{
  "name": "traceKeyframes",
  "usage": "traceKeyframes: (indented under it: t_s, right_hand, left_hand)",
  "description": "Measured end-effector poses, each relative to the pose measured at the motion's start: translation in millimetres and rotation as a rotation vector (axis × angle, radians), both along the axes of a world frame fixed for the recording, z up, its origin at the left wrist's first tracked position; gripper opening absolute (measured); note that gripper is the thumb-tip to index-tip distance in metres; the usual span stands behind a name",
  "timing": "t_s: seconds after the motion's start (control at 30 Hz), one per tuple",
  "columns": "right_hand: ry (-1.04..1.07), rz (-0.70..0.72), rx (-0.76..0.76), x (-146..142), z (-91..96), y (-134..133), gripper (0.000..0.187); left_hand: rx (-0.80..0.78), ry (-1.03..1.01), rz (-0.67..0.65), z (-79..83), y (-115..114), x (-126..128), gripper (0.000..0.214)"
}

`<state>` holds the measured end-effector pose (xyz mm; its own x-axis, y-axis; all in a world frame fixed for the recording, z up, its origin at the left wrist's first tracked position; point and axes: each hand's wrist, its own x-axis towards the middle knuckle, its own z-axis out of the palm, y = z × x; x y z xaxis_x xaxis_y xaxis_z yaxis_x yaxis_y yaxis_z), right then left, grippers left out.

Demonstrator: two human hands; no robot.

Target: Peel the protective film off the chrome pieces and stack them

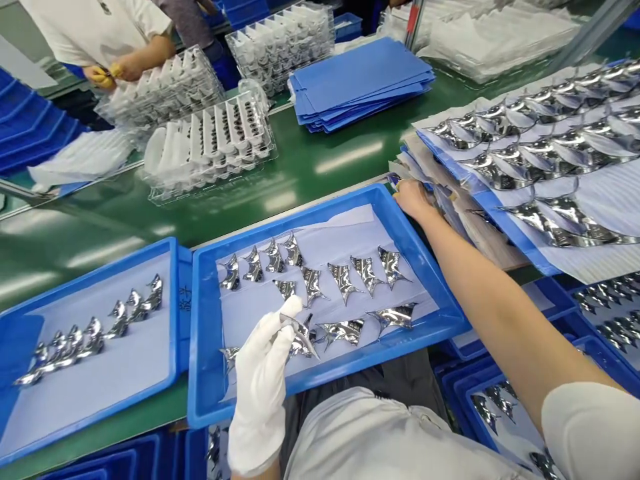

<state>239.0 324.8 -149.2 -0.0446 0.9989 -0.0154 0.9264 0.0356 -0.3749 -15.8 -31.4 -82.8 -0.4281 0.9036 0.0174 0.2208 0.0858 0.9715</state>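
The left hand [263, 373], in a white glove, is nearest the body. Its thumb and fingers are pinched on a shiny metal piece [301, 337], held just above the near edge of the blue tray [205, 320].

Just beyond the left hand, more metal pieces [345, 279] lie in loose rows on the tray's paper liner [345, 230]; some lie right beside the held piece.

To the left of the left hand, a second tray [90, 277] sits against the first and holds a line of overlapping pieces [90, 333].

The bare right hand [413, 199] reaches across to the tray's far right corner. It touches the lower edge of a tilted stack of boards [493, 203] loaded with paper and similar pieces. The fingers are partly hidden in the stack, so the grip cannot be determined.

Beyond both hands runs a green belt [300, 167]. On it stand clear packs [210, 143] and a pile of blue sheets [360, 80].

At the far left, another person's hands [107, 72] rest on a further clear pack.
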Motion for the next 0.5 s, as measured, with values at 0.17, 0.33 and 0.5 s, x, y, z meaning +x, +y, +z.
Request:
traceKeyframes:
  t_s: [0.17,0.33,0.5]
  right_hand:
    - [0.185,-0.039,0.276,-24,38.9,-47,0.040]
    - [0.550,0.278,0.139,-59,60.5,-159,0.035]
    - [0.999,0.495,-0.185,-85,56.4,-257,0.028]
  left_hand:
    - [0.030,-0.085,0.005,-4.7,-4,-6,0.031]
    - [0.101,-0.151,0.044,-7.9,-8,-7,0.032]
    - [0.125,-0.232,0.103,-10.4,-11,-7,0.029]
